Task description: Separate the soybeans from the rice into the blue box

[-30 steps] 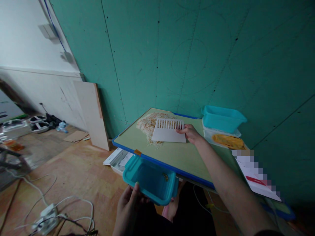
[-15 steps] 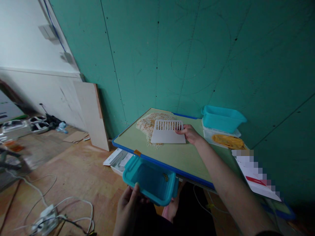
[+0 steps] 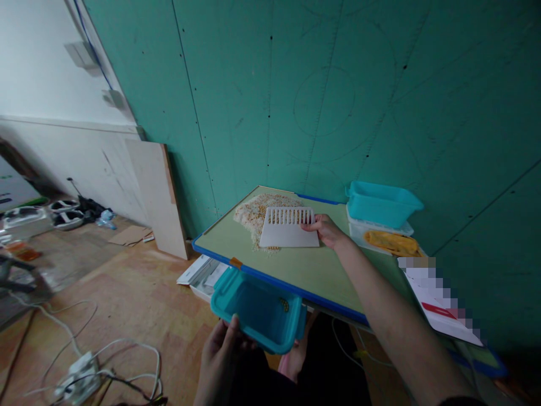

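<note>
My right hand [image 3: 326, 228] reaches out over the green table [image 3: 296, 265] and grips the right edge of a white slotted scraper [image 3: 289, 228]. The scraper lies on a pile of pale and yellow grains [image 3: 257, 211] at the table's far left. My left hand [image 3: 222, 349] holds a teal plastic box [image 3: 257, 307] by its near rim, just below the table's blue front edge. A few yellow grains lie inside the box.
A second teal box [image 3: 382, 204] sits stacked on a white tray with yellow contents [image 3: 391, 242] at the table's right. Papers [image 3: 439, 304] lie on the near right. Cables and a power strip [image 3: 80, 378] cover the wooden floor; a board [image 3: 156, 192] leans on the green wall.
</note>
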`<state>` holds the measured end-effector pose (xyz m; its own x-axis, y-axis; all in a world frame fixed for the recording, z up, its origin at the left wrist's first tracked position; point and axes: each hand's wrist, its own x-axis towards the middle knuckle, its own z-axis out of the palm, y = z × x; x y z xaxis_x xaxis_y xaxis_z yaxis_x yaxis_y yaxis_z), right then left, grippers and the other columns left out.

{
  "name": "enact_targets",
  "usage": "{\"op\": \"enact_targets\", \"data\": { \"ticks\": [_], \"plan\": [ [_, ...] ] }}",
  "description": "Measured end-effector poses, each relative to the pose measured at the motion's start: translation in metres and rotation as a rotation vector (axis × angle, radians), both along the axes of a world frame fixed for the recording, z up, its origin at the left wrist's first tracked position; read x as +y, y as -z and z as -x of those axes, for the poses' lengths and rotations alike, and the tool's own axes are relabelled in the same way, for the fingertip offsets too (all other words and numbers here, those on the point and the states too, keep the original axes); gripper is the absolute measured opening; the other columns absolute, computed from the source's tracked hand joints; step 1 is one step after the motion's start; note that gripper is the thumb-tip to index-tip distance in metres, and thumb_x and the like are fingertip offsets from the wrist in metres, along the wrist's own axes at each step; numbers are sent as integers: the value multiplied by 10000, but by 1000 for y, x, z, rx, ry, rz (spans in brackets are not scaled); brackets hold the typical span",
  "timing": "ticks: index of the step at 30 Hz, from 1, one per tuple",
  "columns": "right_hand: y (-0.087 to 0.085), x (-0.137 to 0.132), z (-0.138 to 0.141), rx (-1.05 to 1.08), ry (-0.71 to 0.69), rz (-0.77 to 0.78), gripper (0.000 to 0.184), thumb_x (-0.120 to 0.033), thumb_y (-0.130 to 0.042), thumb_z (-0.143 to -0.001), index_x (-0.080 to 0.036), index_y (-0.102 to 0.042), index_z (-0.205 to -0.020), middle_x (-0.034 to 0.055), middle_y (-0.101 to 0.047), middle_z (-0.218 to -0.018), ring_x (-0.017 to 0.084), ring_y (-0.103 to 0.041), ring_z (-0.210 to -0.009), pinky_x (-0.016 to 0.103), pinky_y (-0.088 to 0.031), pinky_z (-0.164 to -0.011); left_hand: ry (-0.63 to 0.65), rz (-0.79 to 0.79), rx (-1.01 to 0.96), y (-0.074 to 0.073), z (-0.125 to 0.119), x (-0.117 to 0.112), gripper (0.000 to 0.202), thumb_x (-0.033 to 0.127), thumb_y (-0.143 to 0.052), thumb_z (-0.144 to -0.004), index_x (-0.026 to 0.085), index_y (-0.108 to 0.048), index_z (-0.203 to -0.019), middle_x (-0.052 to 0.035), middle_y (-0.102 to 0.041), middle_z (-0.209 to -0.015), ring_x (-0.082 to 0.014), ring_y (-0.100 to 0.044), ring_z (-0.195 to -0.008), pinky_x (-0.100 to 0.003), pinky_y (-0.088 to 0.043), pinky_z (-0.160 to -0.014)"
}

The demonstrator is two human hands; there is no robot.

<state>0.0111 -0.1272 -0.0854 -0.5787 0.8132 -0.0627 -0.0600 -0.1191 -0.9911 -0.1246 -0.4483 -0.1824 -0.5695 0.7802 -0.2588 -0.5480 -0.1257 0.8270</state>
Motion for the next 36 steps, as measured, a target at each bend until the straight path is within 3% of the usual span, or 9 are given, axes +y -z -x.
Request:
{"op": "enact_targets", "data": {
  "ticks": [18, 26, 36],
  "plan": [
    [-1, 1, -2, 19, 0, 30, 328, -200, -851, -410, -127, -728, -706, 53, -720, -677, 172, -622, -595, 287, -462, -596, 14, 35, 68, -2, -2, -1, 376, 524, -748, -697, 172, -620, -674, 0, -625, -547, -139, -582, -500, -229, -467, -503],
    [2, 2, -1, 17, -40, 23, 322, -204, -856, -431, -139, -740, -725, 61, -733, -716, 186, -641, -621, 305, -490, -627, 10, 96, 118, -14, -2, -2, 368, 497, -785, -661, 172, -611, -650, -7, -640, -552, -154, -606, -524, -231, -483, -524],
    [-4, -3, -1, 14, -41, 21, 349, -211, -867, -409, -138, -740, -726, 69, -741, -746, 192, -651, -654, 308, -485, -658, 31, 2, 55, 2, 1, -1, 358, 494, -749, -715, 162, -621, -678, -3, -644, -561, -136, -593, -503, -224, -461, -516]
  ]
}}
